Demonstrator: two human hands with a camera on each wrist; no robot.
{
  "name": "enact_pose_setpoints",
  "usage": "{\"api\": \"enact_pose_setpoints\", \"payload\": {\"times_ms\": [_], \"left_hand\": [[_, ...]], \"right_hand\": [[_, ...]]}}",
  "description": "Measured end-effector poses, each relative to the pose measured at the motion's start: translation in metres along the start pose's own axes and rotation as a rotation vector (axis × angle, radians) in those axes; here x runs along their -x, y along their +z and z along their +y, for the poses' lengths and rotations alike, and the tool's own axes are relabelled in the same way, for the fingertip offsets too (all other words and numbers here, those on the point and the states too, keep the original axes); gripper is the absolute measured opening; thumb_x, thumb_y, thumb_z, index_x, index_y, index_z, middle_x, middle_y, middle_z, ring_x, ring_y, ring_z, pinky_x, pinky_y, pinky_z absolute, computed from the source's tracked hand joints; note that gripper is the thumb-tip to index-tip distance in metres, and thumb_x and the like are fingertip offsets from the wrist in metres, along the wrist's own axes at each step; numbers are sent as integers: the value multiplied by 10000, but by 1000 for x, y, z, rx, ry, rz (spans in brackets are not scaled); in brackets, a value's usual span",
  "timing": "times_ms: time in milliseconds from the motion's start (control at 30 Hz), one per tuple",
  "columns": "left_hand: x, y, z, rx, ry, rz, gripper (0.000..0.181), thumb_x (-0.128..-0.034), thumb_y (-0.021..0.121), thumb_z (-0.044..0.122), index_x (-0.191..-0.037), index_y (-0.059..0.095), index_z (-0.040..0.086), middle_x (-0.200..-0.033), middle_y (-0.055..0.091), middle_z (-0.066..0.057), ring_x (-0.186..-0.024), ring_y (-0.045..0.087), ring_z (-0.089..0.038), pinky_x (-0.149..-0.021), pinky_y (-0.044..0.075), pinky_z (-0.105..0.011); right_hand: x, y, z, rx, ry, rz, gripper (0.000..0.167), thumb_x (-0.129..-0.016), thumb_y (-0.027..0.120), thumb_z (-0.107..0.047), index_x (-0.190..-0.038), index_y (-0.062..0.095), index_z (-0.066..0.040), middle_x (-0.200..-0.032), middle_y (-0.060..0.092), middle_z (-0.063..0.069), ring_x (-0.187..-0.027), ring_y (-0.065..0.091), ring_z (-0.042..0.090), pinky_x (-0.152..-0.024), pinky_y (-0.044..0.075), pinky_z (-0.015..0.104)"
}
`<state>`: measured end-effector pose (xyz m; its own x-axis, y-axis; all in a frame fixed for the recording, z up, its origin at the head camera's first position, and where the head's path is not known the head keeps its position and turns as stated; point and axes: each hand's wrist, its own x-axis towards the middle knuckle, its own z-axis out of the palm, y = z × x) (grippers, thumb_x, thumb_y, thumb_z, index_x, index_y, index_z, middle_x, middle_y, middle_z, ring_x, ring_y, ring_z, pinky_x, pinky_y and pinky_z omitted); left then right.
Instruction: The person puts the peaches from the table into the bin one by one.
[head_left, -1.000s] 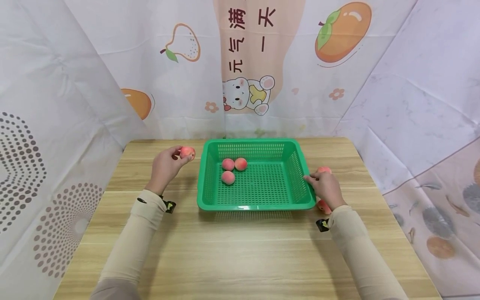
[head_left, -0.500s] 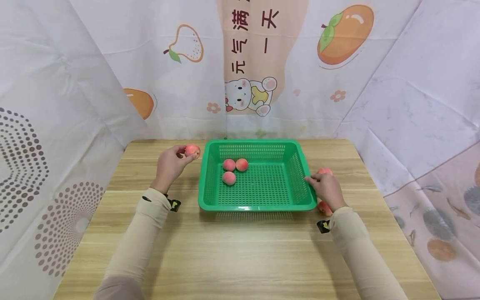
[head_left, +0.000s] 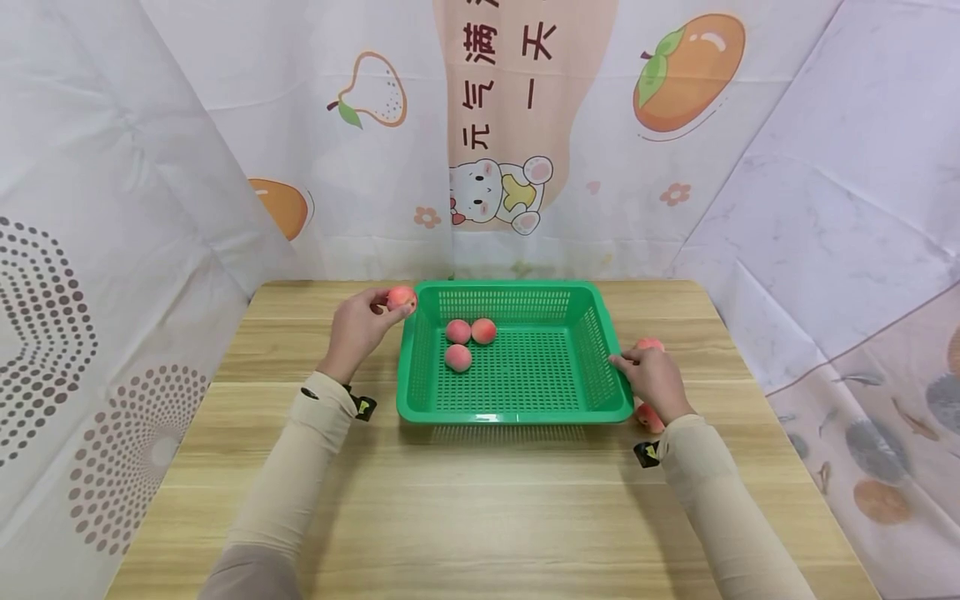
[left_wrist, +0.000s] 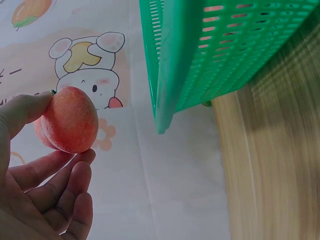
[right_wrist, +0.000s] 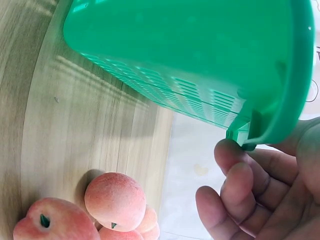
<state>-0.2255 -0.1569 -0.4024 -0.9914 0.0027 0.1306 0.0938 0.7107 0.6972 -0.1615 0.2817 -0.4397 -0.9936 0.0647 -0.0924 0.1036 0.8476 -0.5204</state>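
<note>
My left hand (head_left: 358,329) pinches a peach (left_wrist: 70,120) between thumb and fingers, just above the left rim of a green plastic basket (head_left: 517,417). Inside the basket, toward its left side, lie three peaches, among them a front one (head_left: 458,358). At the right side, my right hand (head_left: 654,377) grips the basket's rim, thumb on the inner side and fingertips curled under the edge, as the right wrist view shows. Several more peaches, one of them with a green stem (right_wrist: 55,220), sit on the table beside the basket, partly hidden under my right hand in the head view.
The wood-grain table (head_left: 480,517) carries the basket near its back edge. A printed curtain (head_left: 330,167) hangs right behind and along both sides. Black wrist straps (head_left: 363,407) are on both arms.
My left hand has moved right with its peach, from left of the basket to over its left rim. My right hand stays on the right rim, and the basket hardly shifts.
</note>
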Motion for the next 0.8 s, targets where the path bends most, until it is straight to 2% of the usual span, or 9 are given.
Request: {"api": "enact_pose_setpoints", "payload": {"times_ms": [367, 533, 800], "left_hand": [[-3, 9, 8, 25, 11, -22, 584, -860, 701, 486, -1242, 645, 48, -1104, 697, -140, -985, 612, -284, -834, 506, -421], [-4, 14, 10, 38, 3, -34, 571, -865, 700, 474, -1251, 641, 58, -1105, 695, -135, -981, 608, -283, -837, 506, -422], [-6, 20, 15, 60, 23, -37, 535, -875, 697, 451, -1260, 647, 84, -1073, 695, -115, -951, 596, -270, -818, 499, -405]], "right_hand": [[0, 0, -1, -6, 17, -15, 430, -994, 563, -265, -1206, 627, 103, -1043, 699, 259, -655, 586, 174, -570, 451, 264], [1, -1, -1, -5, 16, -15, 429, -992, 564, -263, -1204, 627, 105, -1066, 693, 264, -659, 583, 176, -567, 448, 264], [1, -1, -1, -3, 21, -14, 448, -991, 566, -286, -1206, 627, 102, -1106, 683, 269, -687, 590, 190, -581, 448, 261]]}}
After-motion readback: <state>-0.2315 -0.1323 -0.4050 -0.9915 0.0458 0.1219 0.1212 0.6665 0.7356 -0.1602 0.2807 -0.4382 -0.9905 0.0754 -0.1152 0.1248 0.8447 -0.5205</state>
